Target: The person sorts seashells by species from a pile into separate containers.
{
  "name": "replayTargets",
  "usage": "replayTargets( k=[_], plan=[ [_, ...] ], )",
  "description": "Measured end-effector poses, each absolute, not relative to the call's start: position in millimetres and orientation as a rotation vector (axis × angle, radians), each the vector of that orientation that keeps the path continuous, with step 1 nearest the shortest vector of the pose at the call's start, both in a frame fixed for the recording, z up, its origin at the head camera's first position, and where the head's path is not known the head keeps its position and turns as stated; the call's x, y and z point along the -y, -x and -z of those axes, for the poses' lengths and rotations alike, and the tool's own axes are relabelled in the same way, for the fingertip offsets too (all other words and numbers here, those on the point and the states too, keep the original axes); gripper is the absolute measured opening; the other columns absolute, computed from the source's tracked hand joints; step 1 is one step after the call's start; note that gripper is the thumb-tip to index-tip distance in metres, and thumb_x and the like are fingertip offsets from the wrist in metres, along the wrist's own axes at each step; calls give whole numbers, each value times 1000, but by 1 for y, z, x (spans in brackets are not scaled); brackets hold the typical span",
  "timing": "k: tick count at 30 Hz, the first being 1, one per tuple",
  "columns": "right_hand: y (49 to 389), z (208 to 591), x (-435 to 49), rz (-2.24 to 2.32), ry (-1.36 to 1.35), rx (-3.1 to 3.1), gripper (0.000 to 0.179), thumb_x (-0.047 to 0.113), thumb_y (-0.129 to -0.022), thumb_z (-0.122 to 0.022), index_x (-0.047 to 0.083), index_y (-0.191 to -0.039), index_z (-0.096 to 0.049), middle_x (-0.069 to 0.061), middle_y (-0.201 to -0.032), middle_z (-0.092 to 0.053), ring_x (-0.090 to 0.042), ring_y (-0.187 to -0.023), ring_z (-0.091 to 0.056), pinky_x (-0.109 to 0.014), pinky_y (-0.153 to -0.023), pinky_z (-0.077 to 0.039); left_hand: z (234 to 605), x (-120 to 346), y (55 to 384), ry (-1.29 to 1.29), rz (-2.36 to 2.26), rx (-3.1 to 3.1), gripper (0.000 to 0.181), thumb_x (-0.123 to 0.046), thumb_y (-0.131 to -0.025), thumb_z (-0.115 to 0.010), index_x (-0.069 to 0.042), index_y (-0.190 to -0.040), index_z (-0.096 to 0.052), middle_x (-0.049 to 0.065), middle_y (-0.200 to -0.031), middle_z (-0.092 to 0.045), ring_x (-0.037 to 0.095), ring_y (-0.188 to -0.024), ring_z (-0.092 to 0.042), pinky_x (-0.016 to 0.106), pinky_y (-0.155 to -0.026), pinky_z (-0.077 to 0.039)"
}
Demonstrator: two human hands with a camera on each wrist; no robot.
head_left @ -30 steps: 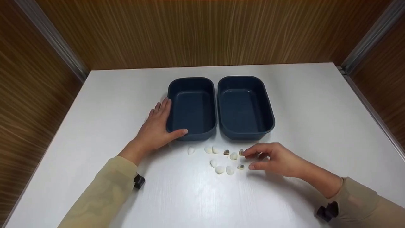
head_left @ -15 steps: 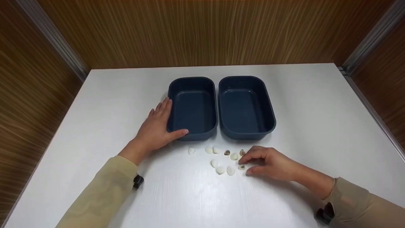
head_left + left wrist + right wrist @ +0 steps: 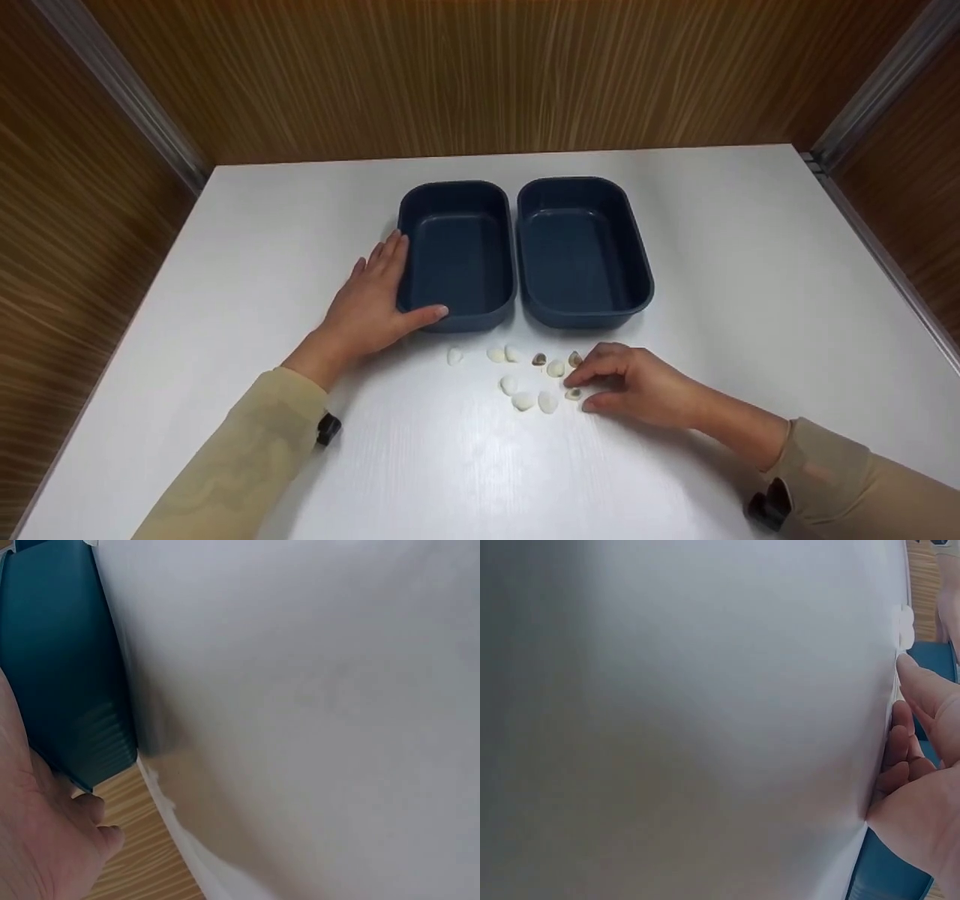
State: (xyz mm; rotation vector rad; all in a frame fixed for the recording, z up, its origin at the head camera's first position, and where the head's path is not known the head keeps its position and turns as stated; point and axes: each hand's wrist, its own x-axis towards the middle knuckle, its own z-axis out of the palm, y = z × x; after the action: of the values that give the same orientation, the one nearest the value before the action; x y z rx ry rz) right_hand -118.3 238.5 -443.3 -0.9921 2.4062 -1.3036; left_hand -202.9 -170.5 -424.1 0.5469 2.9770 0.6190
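Observation:
My left hand (image 3: 367, 307) rests against the left dark blue container (image 3: 457, 324), straight fingers along its left side and thumb over the near rim. In the left wrist view, that container's outer wall (image 3: 67, 667) stands beside the hand. My right hand (image 3: 649, 386) hovers low at the right end of a scatter of small shells. A pale shell with a dark patch (image 3: 573, 393) lies between its bent index finger and thumb, both apart from it as far as I can see. A brown-marked shell (image 3: 575, 359) lies just beyond the index finger.
Several white shells (image 3: 523, 402) and a small brown one (image 3: 539, 359) lie on the white table (image 3: 465, 472) in front of the containers. The right dark blue container (image 3: 585, 319) stands close beside the left one. Wood-grain panels (image 3: 487, 82) enclose the back and sides.
My right hand has shifted slightly nearer and to the left, from the brown-marked shell to the one with a dark patch. The left hand stays on its container.

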Motion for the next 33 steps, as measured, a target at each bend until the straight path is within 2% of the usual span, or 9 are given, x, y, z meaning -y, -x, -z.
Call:
replayTargets(
  k=[17, 22, 28, 33],
  plan=[
    [115, 446, -234, 1260, 926, -2485, 18, 14, -90, -87, 19, -107, -84, 6, -104, -72, -15, -109, -63, -18, -94, -49, 424, 170, 203, -560, -594, -2983, 127, -92, -87, -48, -8, -171, -5, 7, -178, -1, 28, -164, -6, 52, -130, -6],
    [115, 447, -233, 1246, 907, -2492, 16, 14, -90, -87, 21, -105, -84, 6, -102, -71, -15, -105, -62, -19, -92, -48, 424, 170, 203, -555, -578, -2985, 127, -93, -86, -48, -8, -171, -4, 7, -178, 0, 29, -164, -7, 53, -130, -6],
    [115, 446, -232, 1233, 900, -2501, 15, 14, -91, -86, 23, -101, -82, 8, -102, -70, -15, -106, -61, -21, -96, -46, 424, 169, 203, -533, -569, -2983, 128, -94, -85, -46, -9, -171, -3, 5, -178, 1, 27, -164, -6, 51, -130, -5],
    [114, 447, -232, 1248, 947, -2510, 16, 11, -91, -85, 23, -100, -80, 7, -100, -70, -15, -105, -60, -21, -95, -45, 422, 170, 203, -553, -582, -2977, 127, -91, -87, -49, -8, -170, -4, 6, -178, 1, 29, -163, -6, 53, -130, -5]
  ],
)
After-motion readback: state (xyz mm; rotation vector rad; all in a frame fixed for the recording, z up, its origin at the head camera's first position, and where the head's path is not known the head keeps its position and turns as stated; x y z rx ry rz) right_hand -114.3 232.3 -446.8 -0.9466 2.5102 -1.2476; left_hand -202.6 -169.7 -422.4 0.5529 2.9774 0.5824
